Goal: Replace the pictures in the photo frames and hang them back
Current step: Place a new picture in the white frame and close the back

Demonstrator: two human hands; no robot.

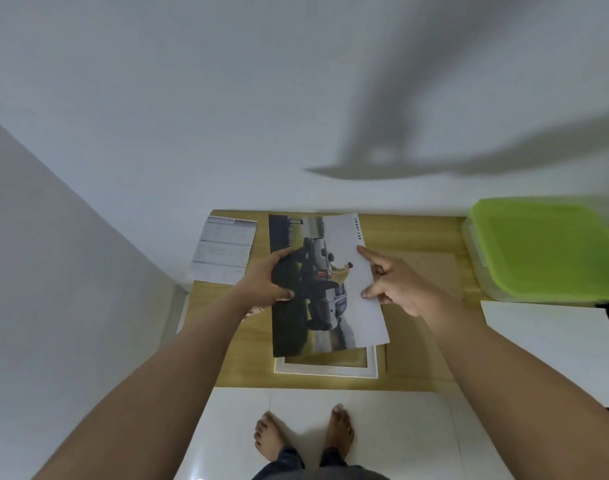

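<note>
i'm holding the car picture point(331, 289) just over the white frame point(325, 372) on the table point(417, 233) — my left hand point(272, 282) gripping its left edge, my right hand point(396, 285) pinching the right edge, forefinger stretched out. i'm thinking the corners need squaring to the frame before lowering — evenly, no creasing.

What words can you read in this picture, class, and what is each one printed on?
"SMART CAB": runs along the white margin of the car picture.
"SPECIFICATION": the heading at the top of the printed sheet lying left of it.
The table entries below that heading are too small and blurred to read.
</note>
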